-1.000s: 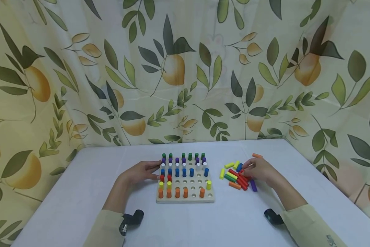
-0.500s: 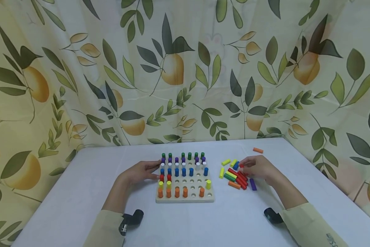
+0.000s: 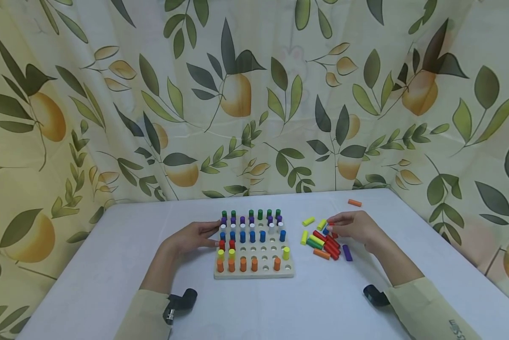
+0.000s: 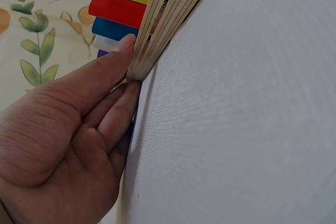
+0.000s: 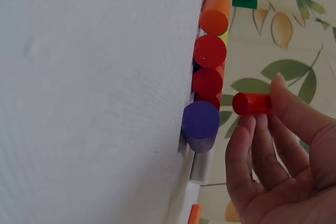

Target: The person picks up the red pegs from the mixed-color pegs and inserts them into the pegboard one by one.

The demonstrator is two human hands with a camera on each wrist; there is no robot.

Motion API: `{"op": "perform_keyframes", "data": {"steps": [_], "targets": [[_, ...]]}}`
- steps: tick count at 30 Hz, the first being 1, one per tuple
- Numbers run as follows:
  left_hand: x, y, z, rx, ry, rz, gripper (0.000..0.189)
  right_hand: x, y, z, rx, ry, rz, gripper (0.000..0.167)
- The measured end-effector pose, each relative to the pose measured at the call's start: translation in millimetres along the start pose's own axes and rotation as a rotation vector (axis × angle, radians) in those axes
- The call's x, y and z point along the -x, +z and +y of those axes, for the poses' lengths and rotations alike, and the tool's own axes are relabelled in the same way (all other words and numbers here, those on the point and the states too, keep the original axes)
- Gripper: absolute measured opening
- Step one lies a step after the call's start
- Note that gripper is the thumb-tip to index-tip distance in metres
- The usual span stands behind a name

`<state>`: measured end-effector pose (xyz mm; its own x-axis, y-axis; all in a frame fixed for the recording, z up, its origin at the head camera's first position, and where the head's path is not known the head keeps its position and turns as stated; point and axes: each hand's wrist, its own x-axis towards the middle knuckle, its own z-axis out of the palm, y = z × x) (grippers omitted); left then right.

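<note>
My left hand (image 3: 188,237) holds the left edge of a wooden pegboard (image 3: 254,275); in the left wrist view its thumb lies on the edge beside the pegs and its fingers reach the lower side. Rows of coloured pegs stand in the board, with open holes mostly toward the right of the red and yellow rows. Above the loose pegs my right hand (image 3: 356,230) pinches a red peg (image 5: 253,104) between thumb and fingertips, clear of the pile in the right wrist view. Under and beside it lie red pegs (image 3: 332,247), a green peg (image 3: 315,244) and yellow pegs (image 3: 308,221).
A purple peg (image 3: 347,252) lies at the pile's right side and an orange peg (image 3: 321,254) at its front. Another orange peg (image 3: 354,203) lies apart near the table's back edge. The white tabletop (image 3: 254,311) ends before a patterned curtain (image 3: 263,156).
My right hand has lifted a red peg from the pile and shifted slightly left and back, uncovering the far orange peg. My left hand stays at the board's edge.
</note>
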<state>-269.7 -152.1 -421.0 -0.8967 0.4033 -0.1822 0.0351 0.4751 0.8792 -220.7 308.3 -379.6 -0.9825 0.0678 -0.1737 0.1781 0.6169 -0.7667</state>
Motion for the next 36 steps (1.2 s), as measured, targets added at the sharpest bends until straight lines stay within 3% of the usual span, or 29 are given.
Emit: {"op": "perform_keyframes", "data": {"steps": [8, 17, 26, 36], "targets": [[2.0, 0.4, -0.6, -0.014, -0.005, 0.007, 0.069, 0.1, 0, -2, -0.037, 0.015, -0.01, 0.039], [1.9, -0.4, 0.1, -0.009, -0.003, 0.0, 0.069, 1.1, 1, -4, -0.031, -0.063, -0.01, 0.031], [4.9, -2.0, 3.6, -0.045, 0.018, -0.015, 0.07, 3.3, 1, -9, -0.054, -0.073, 0.002, 0.033], [1.6, -3.1, 1.0, -0.053, 0.02, -0.024, 0.07, 4.9, 7, -14, -0.094, -0.143, 0.005, 0.029]]}}
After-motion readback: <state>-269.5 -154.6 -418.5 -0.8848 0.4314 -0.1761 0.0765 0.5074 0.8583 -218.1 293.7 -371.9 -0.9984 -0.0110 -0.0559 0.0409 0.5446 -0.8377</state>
